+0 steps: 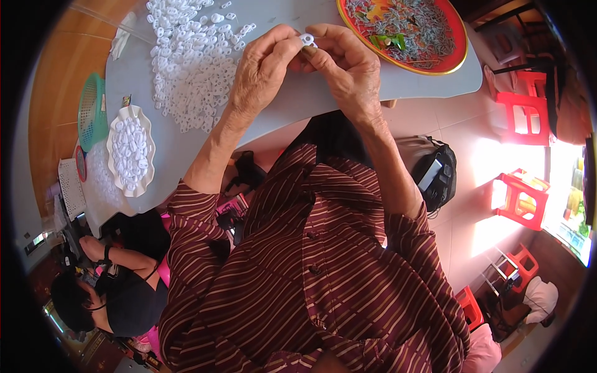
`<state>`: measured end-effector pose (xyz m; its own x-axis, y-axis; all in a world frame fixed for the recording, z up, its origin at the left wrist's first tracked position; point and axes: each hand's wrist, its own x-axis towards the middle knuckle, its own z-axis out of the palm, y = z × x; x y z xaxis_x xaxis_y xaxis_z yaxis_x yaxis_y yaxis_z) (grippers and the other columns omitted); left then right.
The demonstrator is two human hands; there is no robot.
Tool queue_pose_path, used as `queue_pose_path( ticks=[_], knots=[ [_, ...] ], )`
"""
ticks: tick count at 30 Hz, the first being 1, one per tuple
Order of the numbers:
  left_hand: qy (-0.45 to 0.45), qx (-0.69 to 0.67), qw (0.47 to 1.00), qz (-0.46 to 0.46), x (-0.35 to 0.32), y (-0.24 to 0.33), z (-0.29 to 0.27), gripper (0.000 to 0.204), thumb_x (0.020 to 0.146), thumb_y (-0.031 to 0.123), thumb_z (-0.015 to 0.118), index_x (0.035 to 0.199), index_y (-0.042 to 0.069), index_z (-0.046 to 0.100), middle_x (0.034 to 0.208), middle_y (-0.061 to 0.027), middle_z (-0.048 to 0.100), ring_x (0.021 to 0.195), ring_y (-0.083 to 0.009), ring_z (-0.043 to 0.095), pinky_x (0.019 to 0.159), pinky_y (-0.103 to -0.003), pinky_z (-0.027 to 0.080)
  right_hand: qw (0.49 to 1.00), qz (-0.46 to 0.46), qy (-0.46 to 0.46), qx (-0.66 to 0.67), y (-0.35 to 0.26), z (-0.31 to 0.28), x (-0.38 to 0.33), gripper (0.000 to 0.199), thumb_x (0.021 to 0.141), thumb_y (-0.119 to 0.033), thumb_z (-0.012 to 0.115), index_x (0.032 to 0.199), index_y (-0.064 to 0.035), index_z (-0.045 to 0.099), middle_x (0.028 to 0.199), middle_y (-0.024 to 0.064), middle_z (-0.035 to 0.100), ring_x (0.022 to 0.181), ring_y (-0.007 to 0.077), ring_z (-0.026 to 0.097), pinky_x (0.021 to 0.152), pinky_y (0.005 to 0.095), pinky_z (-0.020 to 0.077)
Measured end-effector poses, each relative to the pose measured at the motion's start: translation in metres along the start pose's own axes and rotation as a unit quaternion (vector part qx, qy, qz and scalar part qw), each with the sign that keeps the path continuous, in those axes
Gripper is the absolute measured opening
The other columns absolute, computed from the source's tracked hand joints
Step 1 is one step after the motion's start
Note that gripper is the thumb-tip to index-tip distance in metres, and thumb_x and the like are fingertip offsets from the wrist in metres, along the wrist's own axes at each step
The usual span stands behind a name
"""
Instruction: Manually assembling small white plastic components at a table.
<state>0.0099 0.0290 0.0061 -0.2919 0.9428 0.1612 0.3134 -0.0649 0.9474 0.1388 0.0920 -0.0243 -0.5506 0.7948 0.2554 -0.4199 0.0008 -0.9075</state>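
Observation:
My left hand (264, 71) and my right hand (345, 65) meet over the grey table (292, 99), and together they pinch one small white plastic piece (307, 40) between the fingertips. Just left of my left hand lies a big loose heap of the same white plastic pieces (189, 68). Beyond my right hand stands a round red tray with a gold rim (457, 53), full of thin grey strips (407, 28) and a bit of green. My striped maroon sleeves reach up from the lower edge.
A white scalloped dish (130, 152) filled with white pieces sits at the table's left end, by a green mesh basket (90, 112). Another person in black (118, 292) sits at lower left. Red plastic stools (522, 199) and a black bag (435, 174) stand on the tiled floor at right.

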Motion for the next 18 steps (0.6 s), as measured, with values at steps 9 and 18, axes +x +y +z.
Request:
queue_pose_path(
  ticks=[9,18],
  knots=[
    [0.041,0.039,0.998,0.019,-0.001,-0.01,0.0,0.022,0.087,0.021,0.05,0.079,0.0,0.05,0.062,-0.003,0.043,0.059,-0.0092,0.039,0.054,-0.026,0.038,0.989,-0.023,-0.007,-0.143,0.009,-0.002,-0.002,0.034,0.077,-0.002,0.068,0.109,0.0009,0.056,0.08,0.0068,0.063,0.072,0.01,0.061,0.067,0.0238,0.0513],
    [0.014,0.052,0.998,0.022,-0.003,-0.021,0.0,0.021,0.088,0.021,0.047,0.083,0.0,0.047,0.064,-0.0052,0.04,0.061,-0.0114,0.037,0.057,-0.026,0.038,0.991,-0.045,-0.007,-0.127,0.013,0.0,-0.002,0.024,0.076,0.0,0.069,0.097,0.0013,0.057,0.079,0.0079,0.066,0.073,0.0111,0.064,0.067,0.0247,0.0523]
  ],
)
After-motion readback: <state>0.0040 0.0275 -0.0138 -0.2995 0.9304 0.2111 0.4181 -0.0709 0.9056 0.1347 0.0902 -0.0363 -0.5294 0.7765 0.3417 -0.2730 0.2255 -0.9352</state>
